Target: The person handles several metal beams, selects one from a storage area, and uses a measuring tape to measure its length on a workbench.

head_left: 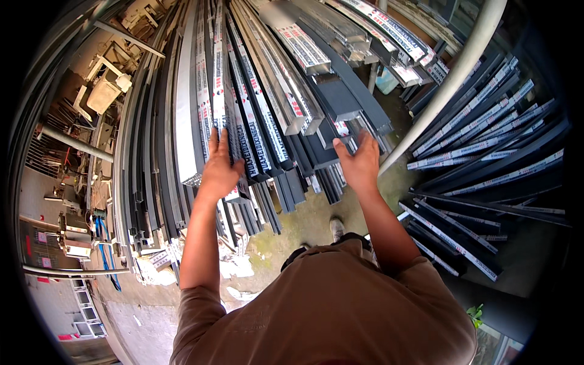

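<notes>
Long metal profiles lie in a deep stack in front of me, many with printed protective film. My left hand (pixel 220 173) rests with its fingers stretched out on a film-covered profile (pixel 219 91), thumb apart to the right. Beside it lie dark profiles with white film strips (pixel 267 131). My right hand (pixel 360 164) is at the near ends of the stack on the right, its thumb and fingers spread. It is nearest to a wide dark grey profile (pixel 337 100); whether it touches one cannot be made out. Silvery box profiles (pixel 293 121) lie between my hands.
A pale upright pole (pixel 447 91) stands to the right. Beyond it more dark profiles (pixel 486 134) fan out. At left, a metal rack frame (pixel 76 143) borders cluttered machinery (pixel 106 91). Concrete floor (pixel 280 243) with white scraps (pixel 234 267) lies below the profile ends.
</notes>
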